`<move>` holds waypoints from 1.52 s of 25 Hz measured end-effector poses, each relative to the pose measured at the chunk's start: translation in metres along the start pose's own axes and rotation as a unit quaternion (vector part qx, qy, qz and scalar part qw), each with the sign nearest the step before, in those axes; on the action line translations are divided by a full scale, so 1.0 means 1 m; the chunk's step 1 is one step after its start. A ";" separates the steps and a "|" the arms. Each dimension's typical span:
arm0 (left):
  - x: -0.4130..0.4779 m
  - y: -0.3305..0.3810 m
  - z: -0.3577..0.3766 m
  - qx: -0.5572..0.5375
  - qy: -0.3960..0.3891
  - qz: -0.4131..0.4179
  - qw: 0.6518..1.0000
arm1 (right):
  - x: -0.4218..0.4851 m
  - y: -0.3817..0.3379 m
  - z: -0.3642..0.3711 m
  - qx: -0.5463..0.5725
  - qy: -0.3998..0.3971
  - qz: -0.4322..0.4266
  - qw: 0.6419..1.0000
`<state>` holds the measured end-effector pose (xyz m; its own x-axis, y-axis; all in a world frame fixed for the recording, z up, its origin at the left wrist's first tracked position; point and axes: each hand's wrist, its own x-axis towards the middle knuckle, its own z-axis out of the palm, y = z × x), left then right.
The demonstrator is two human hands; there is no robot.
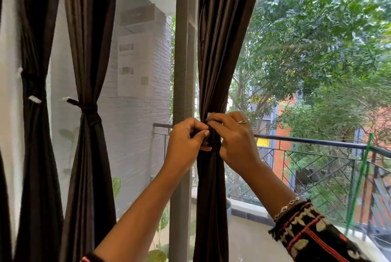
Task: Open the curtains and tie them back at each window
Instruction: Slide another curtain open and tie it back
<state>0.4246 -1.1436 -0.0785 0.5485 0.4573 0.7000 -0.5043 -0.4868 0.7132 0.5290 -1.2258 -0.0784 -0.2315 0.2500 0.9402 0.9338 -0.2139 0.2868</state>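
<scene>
Two left curtains [88, 113] tied already. Left hand [186, 141] and right hand [232, 134] pinch the tie-back [212, 136] round the middle curtain [218, 60], knot unfinished.

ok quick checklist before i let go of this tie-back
1. Right curtain gathered into one bunch: ok.
2. Left hand grips the tie-back: ok.
3. Right hand pinches the tie-back: ok.
4. Tie-back fastened shut: cannot tell, the fingers cover it.
5. Middle curtain tied back: ok.
</scene>
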 end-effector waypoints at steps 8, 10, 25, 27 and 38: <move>0.000 -0.005 0.005 0.113 -0.005 0.031 0.993 | -0.002 -0.002 -0.009 0.035 -0.157 0.102 0.982; 0.001 -0.004 0.007 0.156 -0.002 0.046 0.987 | 0.001 -0.002 -0.009 0.022 -0.198 0.121 0.972; 0.005 -0.010 0.016 0.407 -0.014 0.076 0.910 | -0.067 -0.034 -0.022 0.478 0.033 0.592 0.648; 0.005 -0.007 0.017 0.413 -0.026 0.064 0.908 | -0.067 -0.037 -0.020 0.533 0.028 0.636 0.558; -0.006 -0.006 0.015 0.019 0.026 -0.056 0.998 | -0.051 -0.011 -0.022 0.551 0.058 0.636 0.537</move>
<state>0.4347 -1.1543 -0.0875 0.5639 0.5491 0.6169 -0.4151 -0.4573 0.7865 0.5242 -1.2566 -0.1258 0.8289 0.4903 0.2694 -0.0649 0.5626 -0.8242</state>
